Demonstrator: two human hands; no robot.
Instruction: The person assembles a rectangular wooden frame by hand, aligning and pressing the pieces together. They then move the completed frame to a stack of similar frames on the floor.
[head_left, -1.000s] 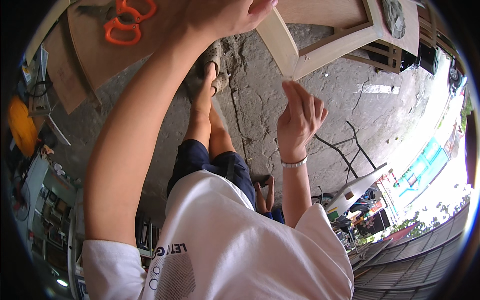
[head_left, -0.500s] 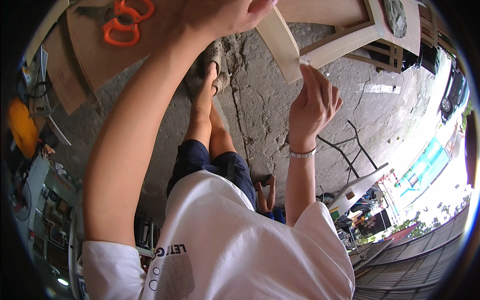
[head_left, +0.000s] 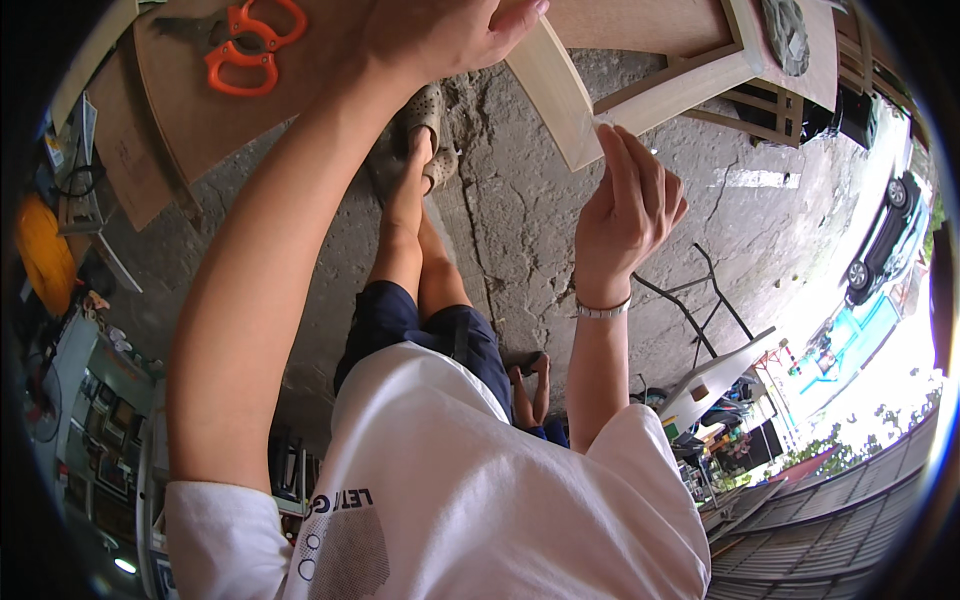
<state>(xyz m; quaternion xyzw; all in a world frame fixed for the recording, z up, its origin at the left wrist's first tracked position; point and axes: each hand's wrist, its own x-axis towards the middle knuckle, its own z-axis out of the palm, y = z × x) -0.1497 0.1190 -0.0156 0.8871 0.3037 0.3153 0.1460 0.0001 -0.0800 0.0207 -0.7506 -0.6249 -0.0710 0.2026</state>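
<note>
Above the concrete floor [head_left: 530, 230], the table [head_left: 215, 130] should bear the weight, because the pale wooden frame [head_left: 685, 95] has its near corner jutting out over the floor. The orange-handled tool [head_left: 240, 90] lies well apart on the table, clear of my work. My left hand [head_left: 450, 35] is at the frame's left bar, its fingers cut off from view, so I cannot tell whether it grips; it should steady that bar. My right hand [head_left: 632, 200] has its fingertips pinched together at the corner joint [head_left: 585, 140]; I'd press lightly and evenly along that seam.
</note>
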